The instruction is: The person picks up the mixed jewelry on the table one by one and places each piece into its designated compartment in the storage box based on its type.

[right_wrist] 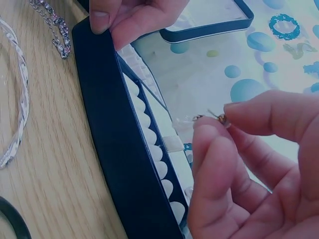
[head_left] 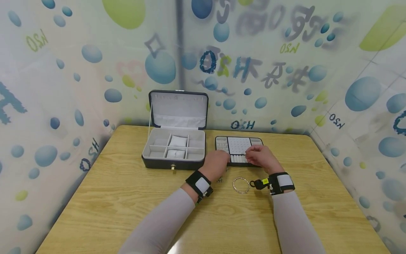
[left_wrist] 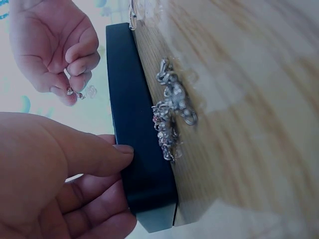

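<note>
A shallow jewelry tray (head_left: 239,144) with a dark outer wall and pale compartments lies toward the back of the table. My left hand (head_left: 216,164) grips its left front corner, the thumb (left_wrist: 107,157) lying on the dark wall. Over the tray's right part, my right hand (head_left: 261,157) pinches a small earring (right_wrist: 222,118) between thumb and fingertip. A clear ornament (left_wrist: 90,92) dangles from it in the left wrist view. White ring rolls (right_wrist: 149,135) line the tray's front section. In front of the tray lie silver chain bracelets (left_wrist: 174,97), some with pink stones.
An open jewelry box (head_left: 158,163) with two white cushions stands left of the tray, its lid (head_left: 179,109) raised. A silver bangle (head_left: 234,187) lies between my forearms. A patterned curtain (head_left: 272,67) rises behind the table (head_left: 120,197).
</note>
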Available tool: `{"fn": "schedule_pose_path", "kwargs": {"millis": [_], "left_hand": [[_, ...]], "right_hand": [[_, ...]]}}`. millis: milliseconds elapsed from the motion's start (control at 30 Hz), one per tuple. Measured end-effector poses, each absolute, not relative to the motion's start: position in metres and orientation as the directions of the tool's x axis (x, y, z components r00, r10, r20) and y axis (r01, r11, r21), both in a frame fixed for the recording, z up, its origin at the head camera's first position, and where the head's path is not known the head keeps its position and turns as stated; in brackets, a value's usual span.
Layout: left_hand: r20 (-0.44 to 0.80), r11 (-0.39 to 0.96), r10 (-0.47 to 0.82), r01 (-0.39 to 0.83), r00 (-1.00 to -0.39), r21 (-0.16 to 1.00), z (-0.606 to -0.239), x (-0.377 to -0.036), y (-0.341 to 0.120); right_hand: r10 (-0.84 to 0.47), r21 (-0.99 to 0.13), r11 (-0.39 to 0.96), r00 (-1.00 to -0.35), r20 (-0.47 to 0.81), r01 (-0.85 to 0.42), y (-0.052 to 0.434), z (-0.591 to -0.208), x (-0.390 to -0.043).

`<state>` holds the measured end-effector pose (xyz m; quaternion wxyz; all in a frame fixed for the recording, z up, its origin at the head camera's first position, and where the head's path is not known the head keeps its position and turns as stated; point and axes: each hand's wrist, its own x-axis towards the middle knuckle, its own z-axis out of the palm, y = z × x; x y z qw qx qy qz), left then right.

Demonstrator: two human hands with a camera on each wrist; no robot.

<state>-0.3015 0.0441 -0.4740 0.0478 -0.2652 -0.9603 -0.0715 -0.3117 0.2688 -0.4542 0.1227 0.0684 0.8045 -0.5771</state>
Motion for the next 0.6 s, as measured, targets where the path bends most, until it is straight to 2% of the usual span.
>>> {"fn": "schedule_pose_path", "kwargs": {"millis": [600], "left_hand": [[0.140,0.841,0.516,0.531,-0.845,0.104,-0.4718,-0.3004,0.0429]], "right_hand": [[0.038,-0.932,0.273,-0.970,-0.239,0.240,0.2728,-0.4569,-0.3128]]}}
